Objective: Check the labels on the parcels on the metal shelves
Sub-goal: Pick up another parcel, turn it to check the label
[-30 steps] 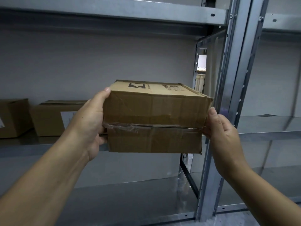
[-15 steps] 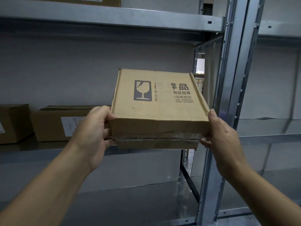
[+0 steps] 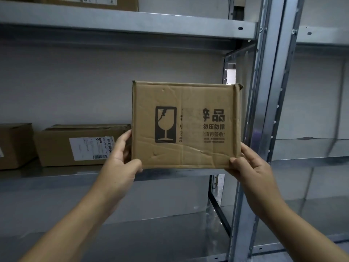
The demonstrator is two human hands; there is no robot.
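I hold a flat brown cardboard parcel (image 3: 186, 125) upright in front of the middle shelf, its printed face toward me with a broken-glass fragile symbol and black characters. My left hand (image 3: 120, 157) grips its lower left corner, thumb on the front. My right hand (image 3: 249, 167) grips the lower right corner the same way. No paper label shows on this face. Behind my left hand a second parcel (image 3: 75, 144) lies on the shelf, with a white barcode label facing me.
A third box (image 3: 15, 144) sits at the far left of the middle metal shelf (image 3: 56, 174). Another box (image 3: 98, 2) stands on the upper shelf (image 3: 132, 21). A steel upright (image 3: 264, 110) rises right of the held parcel, with bare shelves beyond it.
The parcel has been tilted up from lying flat with its taped side toward me to standing upright, printed face toward me. Both hands shifted down to its lower corners.
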